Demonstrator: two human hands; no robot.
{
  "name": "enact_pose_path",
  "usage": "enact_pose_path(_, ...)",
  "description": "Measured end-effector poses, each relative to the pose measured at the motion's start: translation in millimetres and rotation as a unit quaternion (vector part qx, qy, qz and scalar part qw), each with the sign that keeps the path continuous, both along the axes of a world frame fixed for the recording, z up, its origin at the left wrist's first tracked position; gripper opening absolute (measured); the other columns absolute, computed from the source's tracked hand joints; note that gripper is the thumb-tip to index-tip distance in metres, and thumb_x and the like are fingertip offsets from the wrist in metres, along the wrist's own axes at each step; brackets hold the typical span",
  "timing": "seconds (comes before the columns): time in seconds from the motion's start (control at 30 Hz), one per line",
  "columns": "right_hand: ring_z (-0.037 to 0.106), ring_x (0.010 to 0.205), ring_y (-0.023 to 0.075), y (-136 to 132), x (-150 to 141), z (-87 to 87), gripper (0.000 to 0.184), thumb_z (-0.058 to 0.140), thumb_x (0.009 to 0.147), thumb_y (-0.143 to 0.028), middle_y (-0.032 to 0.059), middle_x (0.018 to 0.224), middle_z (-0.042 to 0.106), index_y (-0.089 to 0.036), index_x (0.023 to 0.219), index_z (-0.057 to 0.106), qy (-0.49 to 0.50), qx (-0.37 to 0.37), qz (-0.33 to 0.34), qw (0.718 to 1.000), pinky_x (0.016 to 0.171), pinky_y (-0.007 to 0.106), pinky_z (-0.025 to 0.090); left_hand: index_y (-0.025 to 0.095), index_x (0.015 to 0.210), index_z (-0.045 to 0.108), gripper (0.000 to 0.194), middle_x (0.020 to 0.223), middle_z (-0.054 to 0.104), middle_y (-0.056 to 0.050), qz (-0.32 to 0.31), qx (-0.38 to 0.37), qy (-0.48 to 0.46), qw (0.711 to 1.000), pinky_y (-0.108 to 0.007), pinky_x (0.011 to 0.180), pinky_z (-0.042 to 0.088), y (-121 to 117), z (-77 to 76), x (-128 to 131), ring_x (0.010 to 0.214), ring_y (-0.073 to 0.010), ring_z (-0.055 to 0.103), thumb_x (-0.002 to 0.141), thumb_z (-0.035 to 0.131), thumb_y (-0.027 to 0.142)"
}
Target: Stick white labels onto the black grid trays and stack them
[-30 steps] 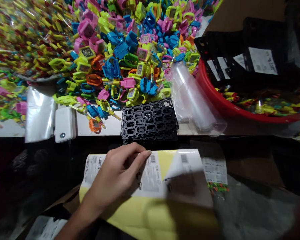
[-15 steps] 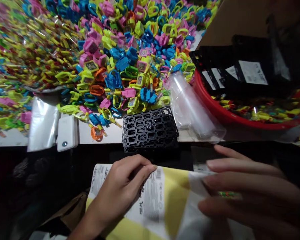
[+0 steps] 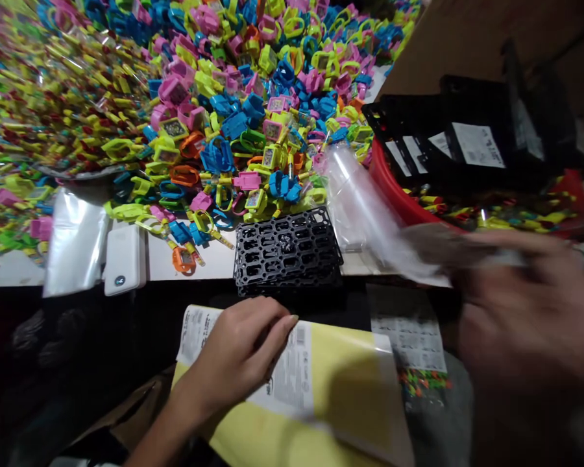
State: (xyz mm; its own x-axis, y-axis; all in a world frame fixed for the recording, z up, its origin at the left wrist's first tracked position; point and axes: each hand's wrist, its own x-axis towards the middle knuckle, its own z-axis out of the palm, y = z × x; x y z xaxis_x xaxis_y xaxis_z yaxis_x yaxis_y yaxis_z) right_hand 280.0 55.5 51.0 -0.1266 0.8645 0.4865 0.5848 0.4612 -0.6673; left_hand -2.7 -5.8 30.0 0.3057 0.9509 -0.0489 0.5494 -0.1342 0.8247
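Observation:
My left hand (image 3: pixel 241 347) grips the top edge of a yellow label sheet (image 3: pixel 355 376) between thumb and curled fingers. Printed white labels (image 3: pixel 292 383) remain stuck on the sheet's left part, while its right part is bare yellow backing. At the right, my right hand (image 3: pixel 530 318) is smeared by motion. Its fingers are closed on a thin greyish strip (image 3: pixel 442 246), apparently a label, which stretches left over a clear plastic roll (image 3: pixel 370 194). Beneath and between my hands lies a clear bag (image 3: pixel 409 337) with a printed white card and small green and orange pieces.
A stack of black perforated plastic trays (image 3: pixel 287 250) sits at the table's front edge. Behind it spreads a heap of colourful toy watches (image 3: pixel 233 123). A red tub (image 3: pixel 399 188) holds black labelled packs (image 3: pixel 479 143). A white phone-like device (image 3: pixel 125 259) and clear bags (image 3: pixel 75 240) lie left.
My right hand has lifted away from the sheet, up and to the right, with a strip in it. More yellow backing shows. My left hand has stayed in place.

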Motion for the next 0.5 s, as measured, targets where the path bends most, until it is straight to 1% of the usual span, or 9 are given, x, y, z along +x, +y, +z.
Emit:
enact_pose_path(0.07,0.066,0.068,0.0157,10,-15,-7.2,0.014,0.071,0.101,-0.028,0.0036,0.085,0.070,-0.020,0.112,0.073,0.062,-0.094,-0.026,0.993,0.059,0.025,0.049,0.019,0.096,0.063,0.022,0.085,0.065,-0.002,-0.022,0.040,0.012,0.999,-0.029,0.071,0.043,1,-3.8,5,0.079,-0.0156,0.060,0.110,0.048,0.026)
enact_pose_path(0.1,0.064,0.067,0.0151,15,-23,-11.7,0.012,0.075,0.098,-0.031,0.0018,0.080,0.068,-0.020,0.102,0.074,0.082,-0.144,-0.032,0.986,0.059,0.025,0.047,0.018,0.098,0.062,0.020,0.086,0.065,-0.002,-0.031,0.059,0.023,0.998,-0.030,0.071,0.043,2,-5.8,7,0.080,-0.0167,0.059,0.110,0.048,0.026)
enact_pose_path(0.13,0.062,0.067,0.0152,19,-31,-16.3,0.015,0.076,0.096,-0.034,0.0013,0.078,0.068,-0.019,0.095,0.074,0.091,-0.185,-0.033,0.978,0.061,0.025,0.046,0.018,0.098,0.061,0.019,0.087,0.064,-0.003,-0.040,0.077,0.037,0.996,-0.031,0.071,0.043,4,-7.6,9,0.081,-0.0177,0.057,0.110,0.048,0.025)
enact_pose_path(0.17,0.062,0.069,0.0156,23,-38,-21.0,0.018,0.075,0.096,-0.036,0.0017,0.079,0.069,-0.019,0.092,0.074,0.089,-0.210,-0.032,0.973,0.063,0.026,0.046,0.018,0.098,0.061,0.019,0.088,0.064,-0.004,-0.052,0.093,0.054,0.993,-0.033,0.072,0.044,6,-9.1,10,0.082,-0.0187,0.056,0.110,0.047,0.024)
enact_pose_path(0.27,0.061,0.070,0.0162,34,-50,-32.4,0.023,0.074,0.095,-0.040,0.0026,0.082,0.072,-0.018,0.090,0.075,0.075,-0.249,-0.021,0.965,0.064,0.027,0.044,0.017,0.102,0.060,0.015,0.097,0.066,-0.007,-0.089,0.152,0.104,0.979,-0.038,0.079,0.049,11,-11.8,10,0.089,-0.0220,0.056,0.108,0.047,0.020)
enact_pose_path(0.33,0.059,0.070,0.0158,41,-52,-36.9,0.024,0.074,0.095,-0.041,0.0020,0.080,0.071,-0.018,0.089,0.075,0.066,-0.268,-0.001,0.961,0.063,0.027,0.042,0.016,0.107,0.059,0.011,0.113,0.068,-0.012,-0.105,0.188,0.124,0.969,-0.044,0.094,0.053,14,-13.2,8,0.107,-0.0261,0.060,0.107,0.048,0.017)
enact_pose_path(0.37,0.058,0.069,0.0155,45,-52,-38.6,0.025,0.074,0.095,-0.041,0.0014,0.079,0.069,-0.018,0.089,0.075,0.063,-0.276,0.008,0.959,0.063,0.027,0.041,0.015,0.109,0.059,0.011,0.124,0.067,-0.015,-0.109,0.202,0.130,0.965,-0.047,0.103,0.053,16,-14.1,7,0.119,-0.0289,0.059,0.106,0.049,0.016)
enact_pose_path(0.43,0.058,0.070,0.0154,52,-52,-41.3,0.024,0.074,0.096,-0.041,0.0009,0.078,0.068,-0.018,0.089,0.075,0.063,-0.287,0.022,0.956,0.064,0.027,0.040,0.015,0.113,0.058,0.013,0.145,0.060,-0.020,-0.117,0.217,0.142,0.959,-0.054,0.120,0.046,20,-16.7,4,0.142,-0.0329,0.050,0.104,0.049,0.013)
enact_pose_path(0.5,0.058,0.072,0.0159,58,-51,-43.8,0.025,0.073,0.096,-0.042,0.0015,0.080,0.069,-0.018,0.090,0.075,0.069,-0.303,0.038,0.950,0.064,0.027,0.040,0.014,0.115,0.058,0.016,0.158,0.051,-0.022,-0.128,0.219,0.151,0.955,-0.058,0.128,0.040,24,-20.1,3,0.154,-0.0336,0.040,0.102,0.049,0.010)
